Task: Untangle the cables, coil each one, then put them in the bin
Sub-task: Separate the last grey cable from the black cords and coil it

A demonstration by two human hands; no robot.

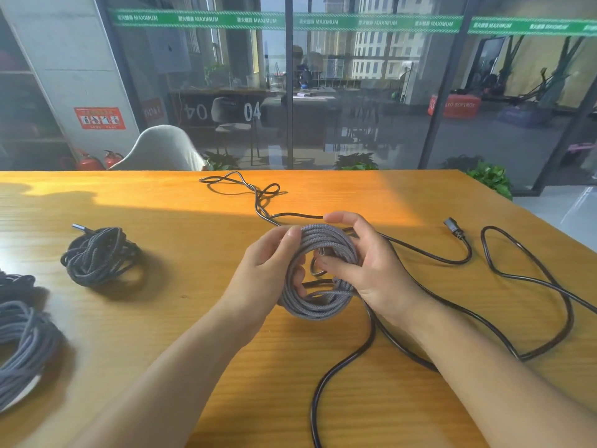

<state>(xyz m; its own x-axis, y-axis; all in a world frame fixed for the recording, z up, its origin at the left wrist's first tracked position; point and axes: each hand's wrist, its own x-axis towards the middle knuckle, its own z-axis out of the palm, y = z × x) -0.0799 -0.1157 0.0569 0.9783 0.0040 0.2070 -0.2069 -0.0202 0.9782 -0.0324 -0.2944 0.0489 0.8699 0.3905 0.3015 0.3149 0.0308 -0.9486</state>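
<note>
Head view: my left hand [268, 270] grips the grey coil [318, 273] at its left rim, thumb over the top strands; my right hand [361, 263] curls round its right rim, thumb tucked into the centre; coil held between both, just above the table [161, 334]; ring tilted toward me. Count: three other coils at left; one loose black cable [533, 273] right, nearer my right hand; bin not visible.
</note>
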